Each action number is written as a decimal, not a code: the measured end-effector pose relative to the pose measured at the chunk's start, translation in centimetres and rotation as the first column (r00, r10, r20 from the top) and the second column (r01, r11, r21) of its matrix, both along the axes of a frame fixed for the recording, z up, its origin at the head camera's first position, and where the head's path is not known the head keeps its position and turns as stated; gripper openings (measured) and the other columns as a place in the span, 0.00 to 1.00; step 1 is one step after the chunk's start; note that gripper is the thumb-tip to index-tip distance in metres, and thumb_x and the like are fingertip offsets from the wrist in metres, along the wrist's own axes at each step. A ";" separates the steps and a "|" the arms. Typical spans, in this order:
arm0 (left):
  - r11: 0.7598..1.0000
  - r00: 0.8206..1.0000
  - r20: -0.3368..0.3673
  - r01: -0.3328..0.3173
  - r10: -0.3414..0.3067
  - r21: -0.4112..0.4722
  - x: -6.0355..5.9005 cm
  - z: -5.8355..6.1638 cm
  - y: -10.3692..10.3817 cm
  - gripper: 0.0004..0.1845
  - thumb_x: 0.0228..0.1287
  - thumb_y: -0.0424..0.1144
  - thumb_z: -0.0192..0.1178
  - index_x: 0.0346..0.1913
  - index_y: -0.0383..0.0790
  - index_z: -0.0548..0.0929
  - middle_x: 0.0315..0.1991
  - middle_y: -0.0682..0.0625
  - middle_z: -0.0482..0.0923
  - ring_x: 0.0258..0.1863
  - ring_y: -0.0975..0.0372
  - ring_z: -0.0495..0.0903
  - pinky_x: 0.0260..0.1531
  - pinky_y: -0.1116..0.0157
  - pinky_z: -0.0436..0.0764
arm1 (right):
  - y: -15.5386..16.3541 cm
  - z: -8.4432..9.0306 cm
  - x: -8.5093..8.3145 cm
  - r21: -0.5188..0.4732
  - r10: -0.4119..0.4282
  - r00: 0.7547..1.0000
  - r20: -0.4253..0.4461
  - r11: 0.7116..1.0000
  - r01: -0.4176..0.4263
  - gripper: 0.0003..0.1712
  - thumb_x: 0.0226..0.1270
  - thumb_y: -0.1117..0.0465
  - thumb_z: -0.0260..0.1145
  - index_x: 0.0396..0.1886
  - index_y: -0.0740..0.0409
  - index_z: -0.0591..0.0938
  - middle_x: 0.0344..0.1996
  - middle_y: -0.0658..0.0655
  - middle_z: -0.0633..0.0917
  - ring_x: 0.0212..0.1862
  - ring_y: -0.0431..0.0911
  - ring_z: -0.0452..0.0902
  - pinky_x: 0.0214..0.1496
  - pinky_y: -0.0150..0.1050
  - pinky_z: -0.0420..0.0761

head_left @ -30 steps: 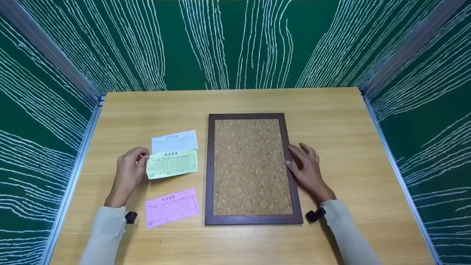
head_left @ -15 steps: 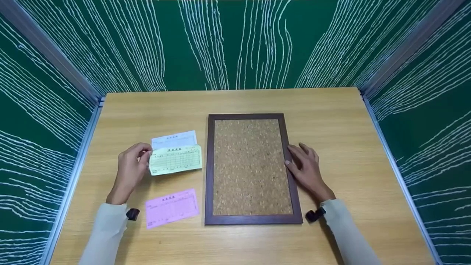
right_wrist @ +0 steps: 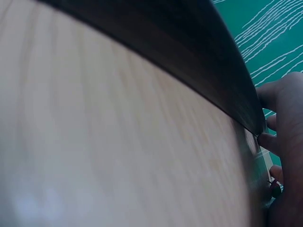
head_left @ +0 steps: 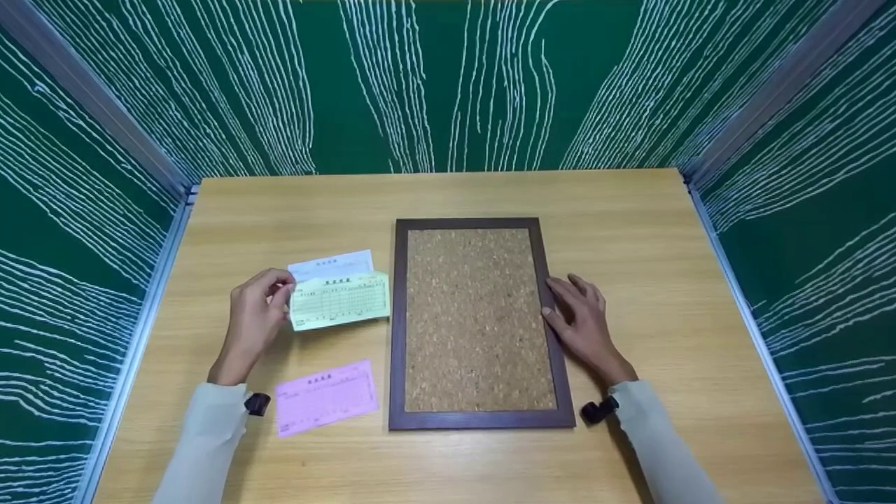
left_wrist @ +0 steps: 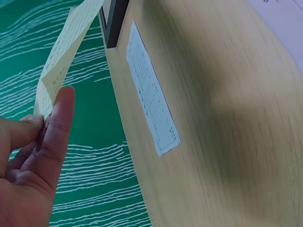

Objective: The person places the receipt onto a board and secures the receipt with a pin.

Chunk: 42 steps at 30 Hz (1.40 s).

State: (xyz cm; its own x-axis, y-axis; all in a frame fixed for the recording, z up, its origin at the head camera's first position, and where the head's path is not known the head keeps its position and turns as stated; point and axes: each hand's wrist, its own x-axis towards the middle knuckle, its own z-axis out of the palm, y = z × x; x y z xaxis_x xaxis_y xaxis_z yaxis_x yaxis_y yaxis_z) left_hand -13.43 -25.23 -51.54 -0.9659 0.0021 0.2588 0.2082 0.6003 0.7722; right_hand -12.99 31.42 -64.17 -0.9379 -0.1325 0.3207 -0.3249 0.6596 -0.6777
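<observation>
My left hand (head_left: 256, 313) pinches the left end of a pale green printed slip (head_left: 339, 301) and holds it above the wooden table (head_left: 658, 231), just left of the cork board (head_left: 476, 318). The left wrist view shows the green slip (left_wrist: 66, 52) edge-on between thumb and fingers (left_wrist: 57, 123), with a white slip (left_wrist: 151, 101) flat on the table beyond. That white slip (head_left: 331, 265) lies partly behind the green one. A pink slip (head_left: 326, 395) lies nearer me. My right hand (head_left: 578, 316) rests with straight fingers against the board's dark frame (head_left: 549, 308); its fingers (right_wrist: 279, 123) touch the frame (right_wrist: 189, 61).
Green walls with white lines (head_left: 448, 77) close in the table on the left, back and right, with metal rails (head_left: 150, 280) along the side edges. Small black wrist cameras (head_left: 256, 404) sit at both cuffs. Bare wood lies to the right of the board.
My left hand has carried the green slip up and to the right, closer to the cork board's left frame. The right hand has stayed in place.
</observation>
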 end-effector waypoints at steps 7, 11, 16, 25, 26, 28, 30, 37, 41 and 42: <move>1.000 1.000 0.011 -0.001 0.001 0.016 -0.1 -0.3 0.5 0.07 0.78 0.20 0.60 0.45 0.29 0.87 0.43 0.38 0.87 0.41 0.47 0.88 0.22 0.75 0.81 | -0.2 -0.1 0.0 -0.008 0.003 1.000 0.010 1.000 -0.003 0.31 0.76 0.59 0.73 0.75 0.59 0.82 0.73 0.63 0.82 0.80 0.68 0.63 0.81 0.73 0.44; 1.000 1.000 0.015 -0.003 0.003 0.008 -0.1 -0.4 0.9 0.06 0.77 0.20 0.61 0.45 0.30 0.87 0.43 0.39 0.87 0.40 0.49 0.87 0.22 0.75 0.81 | 0.0 -0.2 0.2 -0.011 0.002 1.000 0.007 1.000 -0.002 0.31 0.76 0.59 0.74 0.75 0.59 0.82 0.73 0.64 0.82 0.80 0.68 0.62 0.80 0.74 0.44; 1.000 1.000 0.000 0.014 -0.014 0.013 -0.4 -0.3 1.4 0.05 0.77 0.20 0.62 0.45 0.30 0.87 0.42 0.40 0.87 0.36 0.52 0.86 0.21 0.75 0.80 | 0.2 -0.4 0.4 -0.009 -0.012 1.000 0.009 1.000 0.012 0.32 0.75 0.58 0.74 0.76 0.59 0.81 0.73 0.64 0.82 0.81 0.68 0.61 0.81 0.73 0.44; 0.999 0.999 -0.029 0.030 -0.029 0.024 -0.8 -0.3 2.2 0.06 0.76 0.20 0.63 0.43 0.31 0.87 0.42 0.41 0.88 0.37 0.53 0.85 0.23 0.76 0.78 | 0.2 -0.1 0.5 -0.010 -0.016 0.999 0.029 1.000 0.017 0.32 0.75 0.58 0.74 0.76 0.60 0.81 0.74 0.65 0.81 0.81 0.69 0.60 0.81 0.73 0.44; 0.999 0.999 -0.036 0.031 -0.030 0.019 -0.8 -0.3 2.2 0.06 0.76 0.20 0.64 0.43 0.31 0.87 0.41 0.42 0.88 0.37 0.53 0.85 0.24 0.76 0.77 | 0.2 -0.1 0.4 -0.010 -0.016 0.999 0.030 1.000 0.016 0.32 0.75 0.58 0.74 0.76 0.61 0.81 0.74 0.65 0.81 0.81 0.69 0.60 0.81 0.73 0.44; 0.999 0.998 -0.046 0.032 -0.032 0.012 -0.8 -0.3 2.4 0.06 0.76 0.21 0.64 0.43 0.32 0.88 0.40 0.42 0.88 0.37 0.54 0.84 0.27 0.76 0.76 | 0.1 -0.1 0.3 -0.006 -0.017 0.999 0.034 1.000 0.018 0.32 0.75 0.59 0.74 0.76 0.60 0.81 0.74 0.65 0.81 0.81 0.68 0.60 0.81 0.73 0.43; 0.999 0.998 -0.051 0.035 -0.034 0.017 -0.9 -0.4 2.5 0.05 0.76 0.21 0.64 0.43 0.32 0.88 0.40 0.43 0.88 0.36 0.53 0.84 0.27 0.76 0.76 | 0.1 0.0 0.3 -0.007 -0.019 0.999 0.039 1.000 0.019 0.32 0.75 0.59 0.74 0.76 0.60 0.81 0.74 0.64 0.81 0.81 0.68 0.60 0.81 0.73 0.43; 0.999 0.999 -0.034 0.028 -0.027 0.040 -1.2 -0.5 3.1 0.06 0.76 0.21 0.64 0.44 0.33 0.88 0.43 0.43 0.88 0.40 0.53 0.86 0.28 0.73 0.80 | -0.1 0.1 0.0 -0.010 -0.017 0.999 0.033 1.000 0.017 0.32 0.74 0.60 0.74 0.76 0.60 0.81 0.73 0.64 0.82 0.81 0.68 0.61 0.81 0.73 0.44; 0.998 0.999 -0.028 0.026 -0.025 0.053 -1.3 -0.6 3.5 0.07 0.76 0.21 0.64 0.44 0.33 0.88 0.44 0.42 0.88 0.41 0.52 0.86 0.26 0.74 0.80 | -0.1 0.2 -0.2 -0.011 -0.013 1.000 0.020 1.000 0.013 0.32 0.74 0.60 0.74 0.75 0.60 0.81 0.73 0.65 0.82 0.80 0.69 0.62 0.80 0.73 0.44; 0.998 0.999 -0.031 0.028 -0.026 0.056 -1.4 -0.6 3.6 0.06 0.76 0.21 0.64 0.44 0.33 0.88 0.44 0.42 0.88 0.40 0.53 0.86 0.25 0.74 0.79 | -0.1 0.2 -0.2 -0.011 -0.012 1.000 0.018 1.000 0.012 0.32 0.74 0.60 0.74 0.75 0.60 0.81 0.73 0.65 0.82 0.80 0.69 0.62 0.80 0.73 0.44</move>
State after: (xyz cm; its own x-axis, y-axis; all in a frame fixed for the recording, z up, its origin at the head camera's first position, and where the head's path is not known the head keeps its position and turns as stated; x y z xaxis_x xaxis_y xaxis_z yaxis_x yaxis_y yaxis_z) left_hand -14.83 -21.67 -52.16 -0.9574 0.0128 0.2885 0.2478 0.5494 0.7980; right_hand -13.19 31.33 -64.01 -0.9450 -0.1174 0.3053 -0.3046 0.6559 -0.6906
